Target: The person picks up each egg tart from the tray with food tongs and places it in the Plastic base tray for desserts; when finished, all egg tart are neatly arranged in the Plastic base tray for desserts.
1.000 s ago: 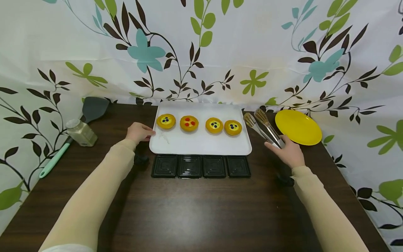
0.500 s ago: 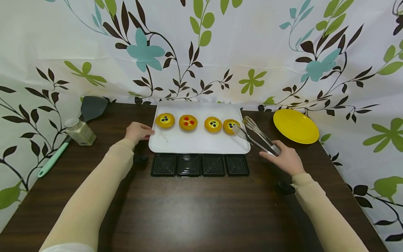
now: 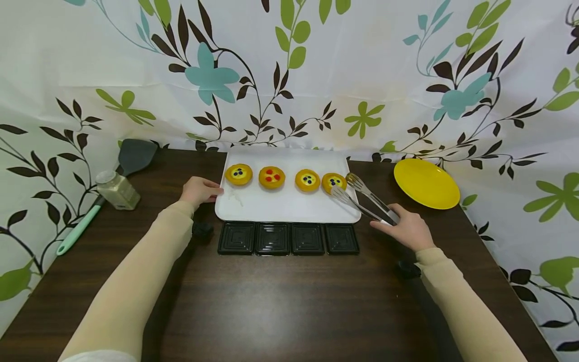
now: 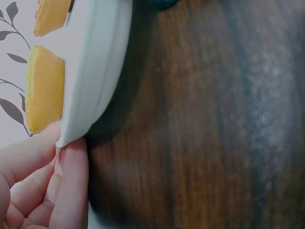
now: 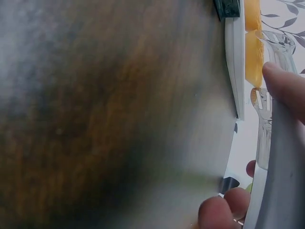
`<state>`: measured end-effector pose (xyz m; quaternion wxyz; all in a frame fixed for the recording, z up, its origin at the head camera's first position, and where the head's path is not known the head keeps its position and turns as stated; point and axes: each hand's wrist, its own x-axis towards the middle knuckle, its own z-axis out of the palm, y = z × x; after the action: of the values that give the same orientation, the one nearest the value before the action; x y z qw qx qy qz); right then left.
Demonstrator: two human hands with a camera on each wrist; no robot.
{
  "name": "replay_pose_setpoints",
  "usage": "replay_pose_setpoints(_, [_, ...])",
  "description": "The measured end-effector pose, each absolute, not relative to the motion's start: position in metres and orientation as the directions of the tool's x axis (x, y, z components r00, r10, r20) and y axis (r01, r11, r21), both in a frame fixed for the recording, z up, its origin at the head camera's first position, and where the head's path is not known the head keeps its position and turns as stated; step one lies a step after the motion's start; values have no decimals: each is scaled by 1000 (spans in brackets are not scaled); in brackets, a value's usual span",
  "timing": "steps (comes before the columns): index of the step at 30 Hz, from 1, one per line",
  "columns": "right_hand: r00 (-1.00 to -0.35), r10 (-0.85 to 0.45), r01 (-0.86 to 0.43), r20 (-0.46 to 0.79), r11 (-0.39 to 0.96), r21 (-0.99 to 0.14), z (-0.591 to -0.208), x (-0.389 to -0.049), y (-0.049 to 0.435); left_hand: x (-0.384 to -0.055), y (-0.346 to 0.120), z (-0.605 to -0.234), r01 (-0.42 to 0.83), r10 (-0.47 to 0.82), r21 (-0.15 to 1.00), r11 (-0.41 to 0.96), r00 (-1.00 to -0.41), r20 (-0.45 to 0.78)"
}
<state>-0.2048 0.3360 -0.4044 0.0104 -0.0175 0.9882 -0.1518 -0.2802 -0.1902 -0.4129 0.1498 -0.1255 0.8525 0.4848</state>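
Observation:
A white tray carries a row of several egg tarts. Its left rim is pinched between thumb and fingers of my left hand, as the left wrist view confirms with the tray edge. My right hand grips a pair of metal tongs by the handles. The tongs' two slotted ends are spread apart on either side of the rightmost tart, which has blue dots. Whether they touch it I cannot tell. Beside it sits another blue-dotted tart; further left are a red-dotted tart and a blue-dotted tart.
Several black square trays line up along the white tray's front edge. A yellow plate lies at the back right. On the left are a spice jar and a spatula with a mint handle. Patterned fabric hangs behind the table.
My right hand has moved the tongs leftward from beside the tray to over its right end, around the rightmost tart. The left hand stays on the tray's rim.

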Motion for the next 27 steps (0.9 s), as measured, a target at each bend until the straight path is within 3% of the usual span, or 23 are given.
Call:
replay_pose_setpoints(14, [-998, -54, -47, -25, 971, -236, -407, -220, 328, -281, -190, -415, -341, -72, 795, 501, -932, -354])
replay_pose_setpoints(27, [-996, -86, -76, -27, 963, -260, -410, -232, 324, -279, -189, -412, -360, -76, 790, 497, -925, -373])
